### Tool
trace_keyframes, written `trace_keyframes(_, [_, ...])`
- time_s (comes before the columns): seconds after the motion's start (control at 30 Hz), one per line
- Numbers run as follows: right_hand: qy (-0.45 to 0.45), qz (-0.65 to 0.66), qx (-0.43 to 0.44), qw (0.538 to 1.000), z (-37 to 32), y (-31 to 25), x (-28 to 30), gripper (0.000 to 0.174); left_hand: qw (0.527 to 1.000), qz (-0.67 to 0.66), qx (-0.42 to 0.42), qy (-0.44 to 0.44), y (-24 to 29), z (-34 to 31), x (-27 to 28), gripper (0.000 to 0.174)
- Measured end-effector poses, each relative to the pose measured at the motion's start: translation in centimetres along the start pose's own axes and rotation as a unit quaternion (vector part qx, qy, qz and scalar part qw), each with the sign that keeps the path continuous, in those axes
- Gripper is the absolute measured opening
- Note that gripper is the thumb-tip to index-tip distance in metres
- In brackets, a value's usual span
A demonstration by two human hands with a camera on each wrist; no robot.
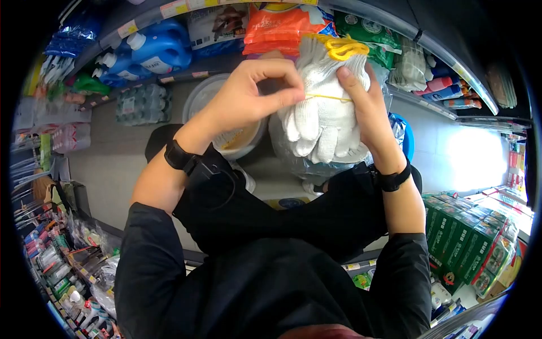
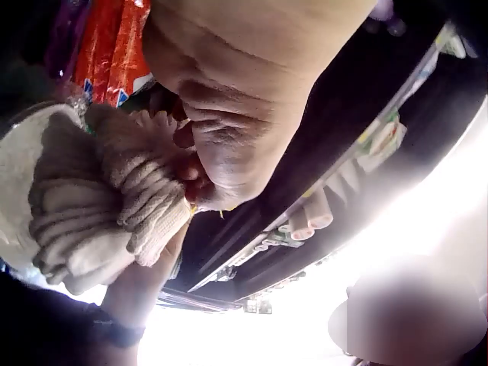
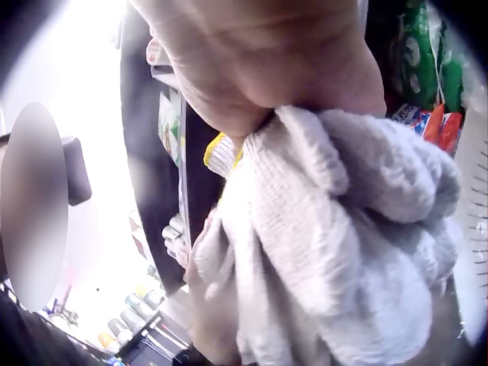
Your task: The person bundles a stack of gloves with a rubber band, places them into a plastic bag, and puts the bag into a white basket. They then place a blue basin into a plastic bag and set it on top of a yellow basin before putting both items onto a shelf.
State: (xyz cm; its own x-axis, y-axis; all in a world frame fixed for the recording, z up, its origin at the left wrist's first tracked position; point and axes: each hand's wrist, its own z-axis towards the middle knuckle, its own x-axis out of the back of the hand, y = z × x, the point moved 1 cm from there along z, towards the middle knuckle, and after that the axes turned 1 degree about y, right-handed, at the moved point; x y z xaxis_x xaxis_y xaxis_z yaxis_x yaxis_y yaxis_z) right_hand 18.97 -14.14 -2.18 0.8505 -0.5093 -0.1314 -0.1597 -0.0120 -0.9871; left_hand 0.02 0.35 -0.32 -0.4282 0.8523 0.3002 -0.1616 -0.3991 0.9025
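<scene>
A bundle of white knit work gloves (image 1: 330, 121) with yellow cuff edges (image 1: 344, 48) is held up over the lap, finger ends toward the person. My right hand (image 1: 370, 107) grips its right side, thumb lying across the front. Around the bundle's middle runs a thin yellow band (image 1: 333, 98). Thumb and forefinger of my left hand (image 1: 257, 87) meet on the band at the left edge. In the left wrist view the gloves (image 2: 114, 198) hang beside the curled left fingers. The right wrist view shows glove fingers (image 3: 335, 244) spreading below the right palm, which hides the cuffs.
Ahead, a shelf carries blue jugs (image 1: 161, 48) and an orange bag (image 1: 282, 28). A round tub (image 1: 195, 107) and a clear plastic bag (image 1: 282, 150) stand on the floor below the hands. Green boxes (image 1: 466, 237) are stacked at right; packed shelves line the left.
</scene>
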Motion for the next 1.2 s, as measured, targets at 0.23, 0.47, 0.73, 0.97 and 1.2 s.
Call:
trace_keyframes(0.23, [0.000, -0.031, 0.077, 0.997, 0.7, -0.5, 1.9, 0.072, 0.989, -0.054, 0.069, 0.120, -1.5, 0.2, -0.4, 0.029])
trace_keyframes(0.47, [-0.033, -0.102, 0.128, 0.986, 0.0, -0.7, 0.9, 0.084, 0.983, -0.146, 0.105, 0.036, -2.7, 0.4, -3.2, 0.082])
trace_keyframes(0.73, [0.010, -0.071, 0.198, 0.978, -1.2, -0.3, -1.2, 0.099, 0.968, -0.160, 0.051, 0.188, -2.2, 1.2, -4.5, 0.043])
trace_keyframes(0.97, [-0.148, 0.079, -0.083, 0.982, -1.0, -1.1, -0.1, 0.072, 0.966, -0.177, 0.071, 0.172, -2.3, 0.7, -3.8, 0.038])
trace_keyframes(1.2, [-0.096, 0.318, -0.104, 0.937, -1.4, -0.9, 1.4, 0.066, 0.930, -0.326, 0.111, 0.127, -2.0, 1.1, -2.0, 0.026])
